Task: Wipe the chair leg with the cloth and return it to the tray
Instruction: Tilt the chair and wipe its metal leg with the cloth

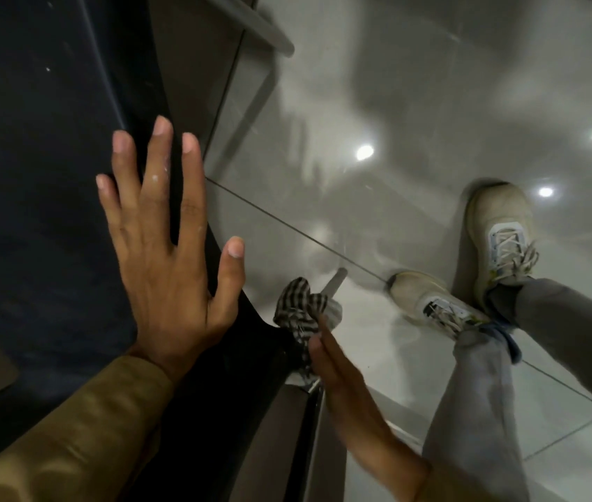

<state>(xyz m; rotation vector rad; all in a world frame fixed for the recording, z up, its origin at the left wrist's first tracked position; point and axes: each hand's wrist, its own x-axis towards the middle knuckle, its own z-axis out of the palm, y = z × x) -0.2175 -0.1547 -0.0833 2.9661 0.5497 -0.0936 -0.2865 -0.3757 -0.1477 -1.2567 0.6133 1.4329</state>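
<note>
My left hand [164,248] lies flat, fingers spread, on the dark chair seat [33,157], holding nothing. My right hand [338,371] reaches down beside the seat's edge and grips a black-and-white checked cloth [300,309]. The cloth is bunched around a thin grey chair leg [334,282], whose lower end slants down to the floor just beyond the cloth. The fingers of the right hand are mostly hidden behind the cloth. No tray is in view.
The glossy grey tiled floor [414,121] reflects ceiling lights. My two feet in pale sneakers [501,233] stand right of the chair leg. Another grey leg or bar [251,19] shows at the top. A dark panel [287,447] runs below the seat.
</note>
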